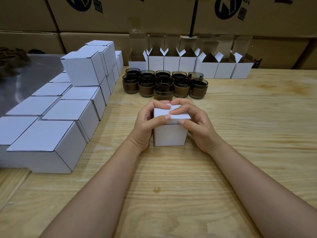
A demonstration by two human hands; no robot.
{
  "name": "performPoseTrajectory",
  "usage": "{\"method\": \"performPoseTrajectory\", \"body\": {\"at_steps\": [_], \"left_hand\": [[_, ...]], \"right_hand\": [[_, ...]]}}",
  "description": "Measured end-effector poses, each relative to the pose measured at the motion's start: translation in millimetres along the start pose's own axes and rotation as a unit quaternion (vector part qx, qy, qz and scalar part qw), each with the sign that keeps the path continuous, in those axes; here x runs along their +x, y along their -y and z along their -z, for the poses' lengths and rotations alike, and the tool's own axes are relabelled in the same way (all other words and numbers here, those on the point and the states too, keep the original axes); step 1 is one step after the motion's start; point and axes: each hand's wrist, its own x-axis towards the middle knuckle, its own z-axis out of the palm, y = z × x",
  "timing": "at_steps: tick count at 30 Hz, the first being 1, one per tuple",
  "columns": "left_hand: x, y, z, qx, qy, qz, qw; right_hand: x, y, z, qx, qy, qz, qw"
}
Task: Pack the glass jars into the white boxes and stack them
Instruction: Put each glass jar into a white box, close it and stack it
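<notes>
A small white box (169, 134) stands on the wooden table (171, 186) in the middle of the view. My left hand (147, 122) grips its left side, thumb on the lid. My right hand (193, 121) grips the right side, fingers curled over the lid flap, which lies almost flat on top. What is inside the box is hidden. Behind it stand several dark glass jars (164, 85) with brown sleeves. Several open white boxes (188, 63) line the back. Closed white boxes (51, 127) are stacked on the left.
Large brown cartons (120, 14) form a wall at the back. A dark metal surface (25, 74) lies at the far left behind the stack. Bare wood stretches to the right of my hands and in front of me.
</notes>
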Motion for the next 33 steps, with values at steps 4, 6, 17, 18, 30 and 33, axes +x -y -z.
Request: {"method": "performPoseTrajectory", "body": {"at_steps": [4, 6, 17, 18, 30, 33], "left_hand": [[0, 1, 2, 0.001, 0.024, 0.008, 1.000], [0, 0, 3, 0.005, 0.036, 0.019, 0.999], [0, -7, 6, 0.021, 0.030, 0.061, 0.997], [0, -8, 6, 0.029, 0.022, 0.059, 0.998], [-5, -13, -1, 0.123, 0.019, -0.001, 0.992], [-2, -17, 0, 0.139, 0.015, 0.004, 0.990]], "right_hand": [[1, -4, 1, 0.002, -0.025, -0.046, 0.999], [2, -3, 0, -0.018, -0.024, -0.059, 0.998], [3, -4, 7, 0.085, -0.003, -0.140, 0.986], [3, -4, 8, 0.104, -0.010, -0.154, 0.983], [5, -6, 11, 0.143, -0.024, -0.170, 0.975], [6, -7, 11, 0.154, -0.029, -0.166, 0.974]]}}
